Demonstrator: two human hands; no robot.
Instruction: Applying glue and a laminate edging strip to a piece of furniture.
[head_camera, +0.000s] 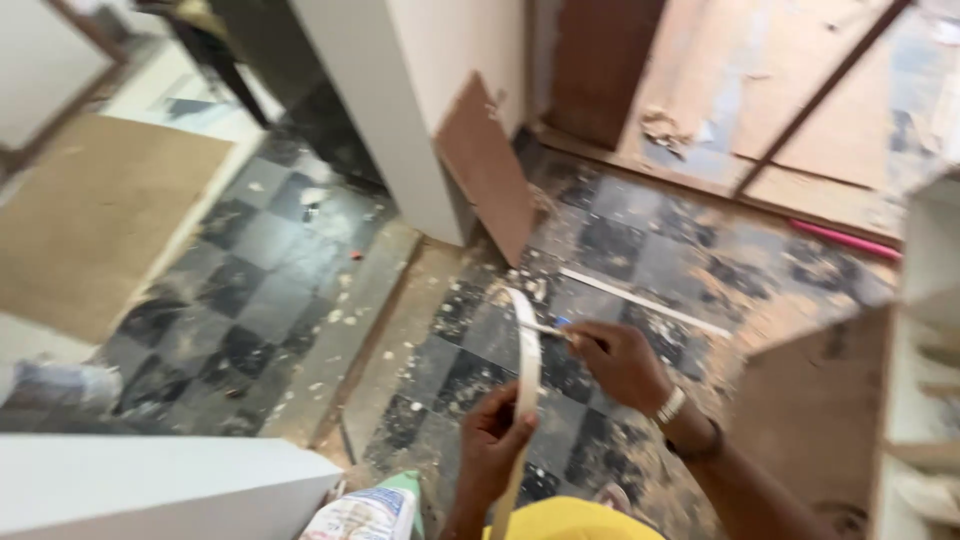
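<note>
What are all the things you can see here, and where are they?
Strip: one, pale, thin and curved, standing up between the two hands.
Brush: one, small, blue-handled, touching the strip near its top.
Board: one, brown, leaning against the white wall corner.
Wall: one, white, top centre.
Floor: one, black and grey checked, littered with pale chips.
Flat board: one, tan, lying at left.
Slat: one, thin and white, lying on the floor behind the hands.
Pink rod: one, on the floor at right.
Bag: one, white and green, bottom centre.
Left hand: holds the strip low down.
Right hand: holds the brush; a watch on the wrist.
</note>
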